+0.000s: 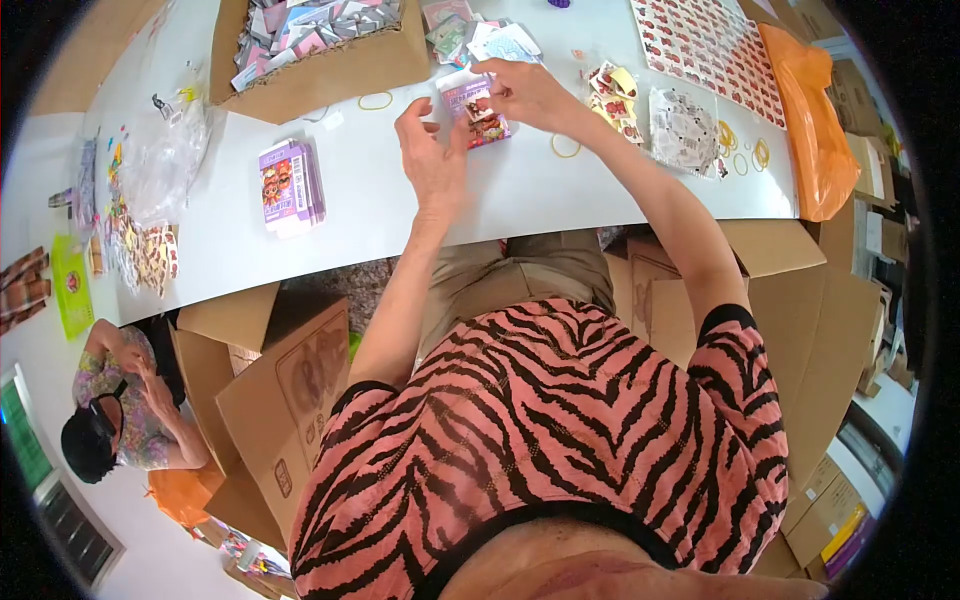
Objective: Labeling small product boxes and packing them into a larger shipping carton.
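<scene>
A small purple printed box [492,131] lies on the white table between my hands. My left hand [432,150] is at its left side, fingers apart and curved, the thumb close to the box's edge; whether it touches cannot be told. My right hand [530,95] reaches over the box from the right. Its thumb and fingers pinch a small white piece with a dark red print [479,106], held over the box's front. Left of my hands lies a stack of flat purple boxes [290,188].
An open carton [330,72] of small folded cards stands at the back left. Right are cut stickers [614,103], a clear bag of small parts [683,125], rubber bands [761,153], a sticker sheet [712,52] and an orange bag [812,125]. A co-worker [135,410] sits lower left.
</scene>
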Tool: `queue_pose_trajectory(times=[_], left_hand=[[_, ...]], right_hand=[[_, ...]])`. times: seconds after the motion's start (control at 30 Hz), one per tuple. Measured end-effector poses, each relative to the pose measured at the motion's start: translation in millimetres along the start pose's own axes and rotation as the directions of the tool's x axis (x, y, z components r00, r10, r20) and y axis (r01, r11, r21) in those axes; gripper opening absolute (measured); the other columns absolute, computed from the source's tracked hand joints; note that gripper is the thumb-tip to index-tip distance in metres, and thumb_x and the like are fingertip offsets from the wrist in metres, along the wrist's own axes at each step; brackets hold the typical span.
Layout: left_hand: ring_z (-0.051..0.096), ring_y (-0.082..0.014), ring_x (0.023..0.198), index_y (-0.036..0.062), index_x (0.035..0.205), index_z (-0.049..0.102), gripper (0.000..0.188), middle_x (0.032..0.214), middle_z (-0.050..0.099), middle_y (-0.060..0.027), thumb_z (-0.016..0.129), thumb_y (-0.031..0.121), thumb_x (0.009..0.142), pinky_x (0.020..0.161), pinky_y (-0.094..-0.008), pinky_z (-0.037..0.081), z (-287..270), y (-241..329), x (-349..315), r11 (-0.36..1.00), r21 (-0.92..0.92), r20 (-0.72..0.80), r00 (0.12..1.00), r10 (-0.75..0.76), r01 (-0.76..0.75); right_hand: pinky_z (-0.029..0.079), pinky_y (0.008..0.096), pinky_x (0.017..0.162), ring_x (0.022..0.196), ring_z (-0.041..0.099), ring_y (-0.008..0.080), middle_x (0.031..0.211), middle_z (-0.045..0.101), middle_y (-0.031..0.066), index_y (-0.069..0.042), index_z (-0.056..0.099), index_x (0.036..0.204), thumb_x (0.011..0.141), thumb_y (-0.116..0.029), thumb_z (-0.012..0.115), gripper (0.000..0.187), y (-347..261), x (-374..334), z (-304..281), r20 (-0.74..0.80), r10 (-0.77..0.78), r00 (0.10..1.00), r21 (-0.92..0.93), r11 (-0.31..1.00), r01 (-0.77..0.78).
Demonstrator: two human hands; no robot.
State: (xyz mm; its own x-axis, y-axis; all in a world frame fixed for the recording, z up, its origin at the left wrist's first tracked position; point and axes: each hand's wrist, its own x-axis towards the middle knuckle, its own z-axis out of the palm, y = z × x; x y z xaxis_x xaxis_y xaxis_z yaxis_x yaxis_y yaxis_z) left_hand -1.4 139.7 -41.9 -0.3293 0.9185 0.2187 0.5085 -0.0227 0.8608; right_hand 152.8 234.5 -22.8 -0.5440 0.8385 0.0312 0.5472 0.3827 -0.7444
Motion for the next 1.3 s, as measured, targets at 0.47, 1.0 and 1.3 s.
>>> queue_pose_trajectory(times=[0.47, 1.0, 1.3], left_hand=[[0.058, -0.0199, 0.077, 0.0033, 0.114, 0.056, 0.056, 0.094, 0.060, -0.0090, 0.082, 0.014, 0.065, 0.070, -0.0326, 0.049, 9.3, -28.5, -16.3, 0.992, -0.067, 0.086, 0.990, 0.116, -0.110], [0.058, -0.0087, 0.064, -0.0009, 0.094, 0.065, 0.020, 0.080, 0.070, -0.0080, 0.074, 0.006, 0.077, 0.063, -0.0266, 0.050, 4.9, -19.6, -37.1, 0.968, -0.251, 0.393, 0.916, 0.082, 0.021], [0.052, -0.0073, 0.064, 0.0004, 0.093, 0.065, 0.019, 0.074, 0.067, -0.0053, 0.074, 0.006, 0.077, 0.062, -0.0252, 0.048, 1.6, -12.0, -33.5, 0.979, -0.198, 0.449, 0.893, 0.043, 0.053]], right_hand=[[0.044, 0.0368, 0.053, 0.056, 0.058, 0.0272, 0.066, 0.061, 0.0108, -0.007, 0.056, 0.094, 0.081, -0.013, 0.055, 0.014, -26.4, -41.8, -14.7, 0.025, -0.070, 0.997, -0.136, 0.988, 0.073], [0.051, 0.0282, 0.063, 0.085, 0.063, 0.0169, 0.100, 0.065, 0.0040, -0.007, 0.063, 0.096, 0.070, -0.008, 0.065, 0.026, -45.2, -88.1, -25.7, -0.114, -0.696, 0.709, -0.569, 0.631, 0.527], [0.048, 0.0244, 0.062, 0.086, 0.058, 0.0134, 0.100, 0.062, -0.0012, -0.011, 0.063, 0.093, 0.068, -0.013, 0.065, 0.025, -35.8, -75.9, -16.1, -0.026, -0.794, 0.607, -0.700, 0.448, 0.556]])
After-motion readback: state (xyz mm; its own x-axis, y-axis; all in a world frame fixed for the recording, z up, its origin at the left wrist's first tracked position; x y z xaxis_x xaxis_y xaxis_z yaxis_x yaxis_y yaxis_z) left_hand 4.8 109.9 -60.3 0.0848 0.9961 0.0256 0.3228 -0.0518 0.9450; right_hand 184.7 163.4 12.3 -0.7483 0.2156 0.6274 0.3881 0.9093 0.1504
